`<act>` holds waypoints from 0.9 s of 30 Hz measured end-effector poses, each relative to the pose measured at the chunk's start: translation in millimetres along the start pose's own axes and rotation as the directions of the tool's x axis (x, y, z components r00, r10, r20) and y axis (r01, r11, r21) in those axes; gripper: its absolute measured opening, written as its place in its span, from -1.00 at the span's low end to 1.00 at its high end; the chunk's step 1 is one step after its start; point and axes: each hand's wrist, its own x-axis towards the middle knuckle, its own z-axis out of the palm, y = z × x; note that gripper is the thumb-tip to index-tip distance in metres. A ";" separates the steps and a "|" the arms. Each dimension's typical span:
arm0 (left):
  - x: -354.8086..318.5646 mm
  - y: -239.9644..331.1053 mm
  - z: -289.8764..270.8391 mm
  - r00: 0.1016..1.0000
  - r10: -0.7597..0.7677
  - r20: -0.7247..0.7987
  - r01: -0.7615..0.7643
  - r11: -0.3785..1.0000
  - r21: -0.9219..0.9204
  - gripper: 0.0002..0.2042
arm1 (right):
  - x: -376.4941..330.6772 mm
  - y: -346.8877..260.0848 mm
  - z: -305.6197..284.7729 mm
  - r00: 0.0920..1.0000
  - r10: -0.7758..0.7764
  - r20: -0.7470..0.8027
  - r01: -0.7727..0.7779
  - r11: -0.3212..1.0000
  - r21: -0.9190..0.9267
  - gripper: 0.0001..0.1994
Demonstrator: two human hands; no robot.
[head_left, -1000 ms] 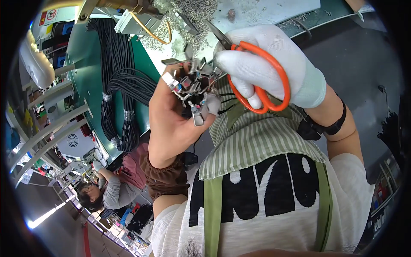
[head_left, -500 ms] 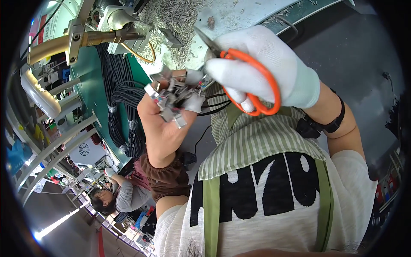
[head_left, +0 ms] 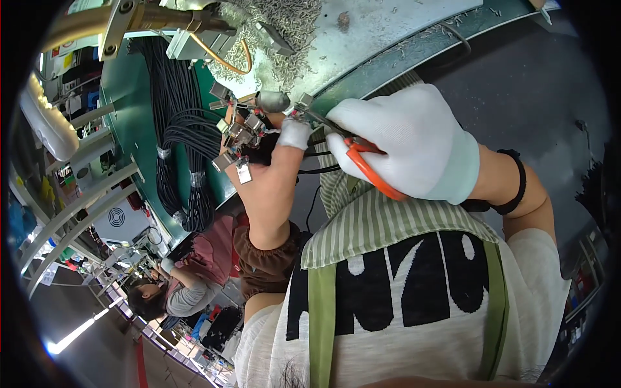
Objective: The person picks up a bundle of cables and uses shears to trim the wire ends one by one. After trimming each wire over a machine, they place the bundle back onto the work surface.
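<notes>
My left hand [head_left: 268, 171] is closed around a bunch of black cables ending in square metal connectors [head_left: 239, 134], which fan out above its fingers. White and grey covers wrap some of its fingertips. Small red bits show at the connectors' wire ends. In a white glove, my right hand [head_left: 417, 139] grips scissors with orange handles [head_left: 372, 169]. Their dark blades point up and left, at one metal connector [head_left: 303, 102] beside my left fingertips. Whether the blades touch its wires is too small to tell. Black cables run from my left hand toward my lap.
Small metallic clippings [head_left: 284, 48] cover part of a pale board [head_left: 362, 48] on the green table [head_left: 123, 90]. Bundled black cables [head_left: 174, 129] lie left of my hands. A brass-coloured machine arm [head_left: 152, 19] stands above. Another person [head_left: 187, 288] works at lower left.
The scissors have come down and turned, bringing their blades to a connector at my left fingertips. My left hand has shifted slightly, and its connectors are now spread apart. The whole view has tilted.
</notes>
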 end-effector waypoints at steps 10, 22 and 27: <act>-5.7 -10.9 5.7 0.952 0.303 -0.038 -0.298 0.950 0.096 -0.70 | 10.6 -3.0 -5.6 0.984 0.078 0.159 -0.122 0.949 0.290 -0.92; -2.2 -13.6 -5.3 0.999 -0.035 -0.010 0.034 0.997 -0.072 -0.66 | 10.7 -2.0 5.0 0.992 0.037 -0.119 -0.044 0.997 -0.055 -0.89; -3.4 -14.3 -4.4 0.998 -0.060 0.018 0.061 0.996 -0.065 -0.69 | 8.9 -4.4 12.2 0.998 0.066 -0.010 -0.066 0.972 -0.227 -0.85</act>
